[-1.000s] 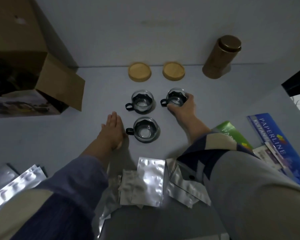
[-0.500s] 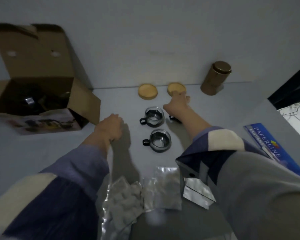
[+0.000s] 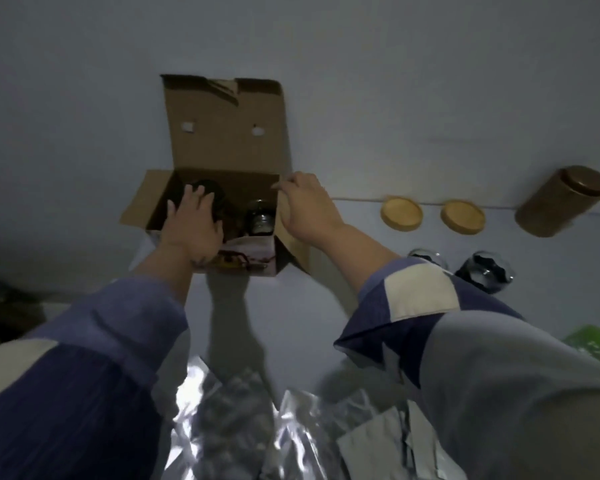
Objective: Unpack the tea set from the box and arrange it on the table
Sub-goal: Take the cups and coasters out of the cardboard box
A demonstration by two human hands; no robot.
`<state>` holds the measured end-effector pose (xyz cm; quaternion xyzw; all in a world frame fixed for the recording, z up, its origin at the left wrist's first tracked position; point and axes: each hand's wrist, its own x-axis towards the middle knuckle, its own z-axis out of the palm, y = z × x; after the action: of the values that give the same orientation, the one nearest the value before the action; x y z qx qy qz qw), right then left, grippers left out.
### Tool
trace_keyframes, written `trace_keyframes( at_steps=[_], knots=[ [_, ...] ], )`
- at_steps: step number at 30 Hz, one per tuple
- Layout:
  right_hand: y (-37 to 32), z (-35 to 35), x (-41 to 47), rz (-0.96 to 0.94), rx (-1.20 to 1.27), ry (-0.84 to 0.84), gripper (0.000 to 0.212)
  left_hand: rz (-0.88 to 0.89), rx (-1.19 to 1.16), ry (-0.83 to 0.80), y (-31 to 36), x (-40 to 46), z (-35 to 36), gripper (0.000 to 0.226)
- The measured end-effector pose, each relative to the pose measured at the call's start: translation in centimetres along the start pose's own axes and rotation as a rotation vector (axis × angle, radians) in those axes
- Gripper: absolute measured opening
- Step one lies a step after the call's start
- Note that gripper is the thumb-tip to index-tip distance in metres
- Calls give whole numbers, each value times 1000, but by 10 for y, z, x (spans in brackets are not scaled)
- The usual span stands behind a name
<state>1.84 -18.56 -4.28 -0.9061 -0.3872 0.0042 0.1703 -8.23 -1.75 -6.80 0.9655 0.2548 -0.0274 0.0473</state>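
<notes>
Grey table (image 3: 343, 341) — open box (image 3: 229, 140), wall-side

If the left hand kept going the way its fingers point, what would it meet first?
Most likely the dark round item inside the box; the left hand fingertips already look at it, though depth is unclear.

Grey table (image 3: 84, 237) with box (image 3: 227, 147), coasters (image 3: 401, 213), canister (image 3: 561, 200), perhaps cups (image 3: 485, 276).

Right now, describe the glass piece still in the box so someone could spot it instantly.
Find the open cardboard box against the wall. Inside, by its right wall, stands a small glass piece, between the left hand and right hand. Unlike the dark item under the left hand, it glints.
</notes>
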Motion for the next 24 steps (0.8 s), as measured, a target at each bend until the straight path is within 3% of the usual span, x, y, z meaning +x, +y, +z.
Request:
trace_keyframes(
  at_steps=[4,7,9,16,24],
  knots=[
    [-28,17,43,-86,-164,-152,49,25,-22,-17,-23,4,15,65],
    [-40,39,66,-14,-453,-361,48,51,-1,45,-24,1,25,65],
    [-43,54,76,67,-575,-414,50,52,18,82,-25,2,28,65],
    [-43,79,93,159,-767,-356,52,53,33,124,-26,6,36,66],
    [-45,82,92,214,-638,-203,64,58,24,112,-24,4,34,65]
  ],
)
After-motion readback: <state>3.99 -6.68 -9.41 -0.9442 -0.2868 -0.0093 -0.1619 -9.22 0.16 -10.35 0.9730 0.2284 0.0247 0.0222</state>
